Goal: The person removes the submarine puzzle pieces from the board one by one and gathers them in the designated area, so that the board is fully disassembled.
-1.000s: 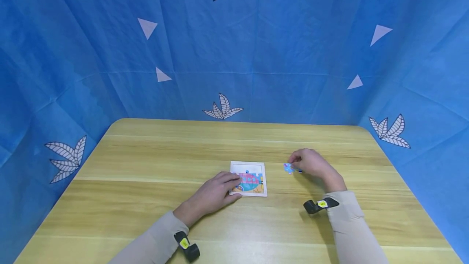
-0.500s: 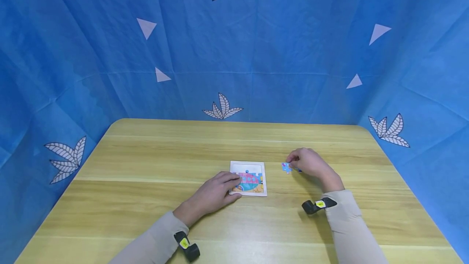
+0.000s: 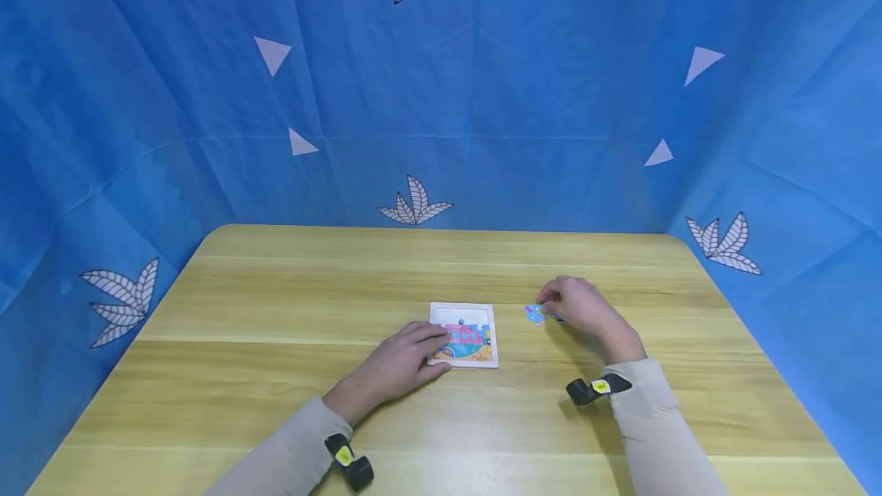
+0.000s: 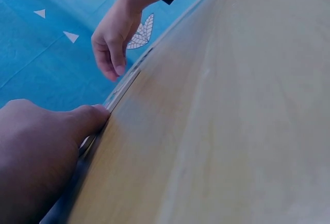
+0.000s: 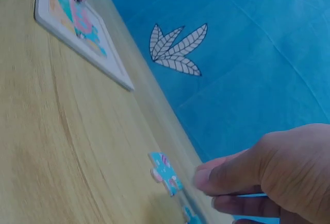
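Note:
A small square jigsaw puzzle in a white frame lies on the table, its lower part filled with pink, teal and sandy pieces and its upper part bare white. My left hand rests on its left side, fingers extended over the pieces and thumb along the near edge. To the right of the frame is a loose light-blue puzzle piece with pink marks. My right hand hovers low beside it, fingers loosely bent, fingertips right at its edge. Another blue piece shows partly beneath that hand.
The wooden table runs back to a blue cloth with white leaf and triangle prints, hanging behind and at both sides. A black wrist strap sits on the left sleeve, another strap on the right one.
The loose light-blue piece has shifted slightly left, towards the frame, and my right hand has moved slightly left with it. My left hand stays on the puzzle. The head view has turned a little.

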Demonstrator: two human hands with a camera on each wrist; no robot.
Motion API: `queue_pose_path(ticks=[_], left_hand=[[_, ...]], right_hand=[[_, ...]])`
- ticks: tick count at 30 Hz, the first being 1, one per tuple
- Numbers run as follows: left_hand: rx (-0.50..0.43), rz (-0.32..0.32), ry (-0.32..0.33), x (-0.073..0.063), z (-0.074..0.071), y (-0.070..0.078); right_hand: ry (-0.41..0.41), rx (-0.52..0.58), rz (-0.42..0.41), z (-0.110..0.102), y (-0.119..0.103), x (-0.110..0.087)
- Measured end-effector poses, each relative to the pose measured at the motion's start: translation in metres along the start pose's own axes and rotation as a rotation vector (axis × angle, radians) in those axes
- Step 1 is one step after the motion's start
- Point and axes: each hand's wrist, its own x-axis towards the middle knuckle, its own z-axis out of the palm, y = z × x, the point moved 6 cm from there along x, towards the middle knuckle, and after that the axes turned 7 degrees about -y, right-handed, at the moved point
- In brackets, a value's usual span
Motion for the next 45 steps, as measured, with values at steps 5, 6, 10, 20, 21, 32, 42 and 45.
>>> queue_pose_path(ticks=[5, 6, 10, 20, 21, 32, 42, 45], left_hand=[[-0.014, -0.005, 0.003, 0.001, 0.000, -0.002], [-0.015, -0.006, 0.004, 0.001, 0.000, -0.002], [-0.013, 0.000, 0.015, 0.005, 0.000, -0.002], [-0.009, 0.026, 0.023, 0.019, -0.001, 0.007], [-0.012, 0.024, 0.018, 0.020, 0.000, 0.008], [-0.006, -0.011, -0.018, 0.032, 0.003, 0.013], [-0.005, -0.016, -0.046, 0.028, 0.006, 0.015], [-0.003, -0.018, -0.054, 0.026, 0.008, 0.015]], right_hand=[[0.039, 0.034, -0.005, -0.001, -0.008, -0.003], [0.041, 0.046, -0.005, -0.001, -0.010, -0.004], [0.043, 0.078, -0.028, 0.004, -0.019, -0.003], [0.042, 0.059, -0.171, 0.018, -0.044, -0.001], [0.038, 0.055, -0.180, 0.020, -0.046, -0.001], [0.022, 0.023, -0.285, 0.033, -0.069, 0.003], [0.015, -0.035, -0.338, 0.048, -0.086, 0.004], [0.019, -0.039, -0.327, 0.052, -0.090, 0.003]])
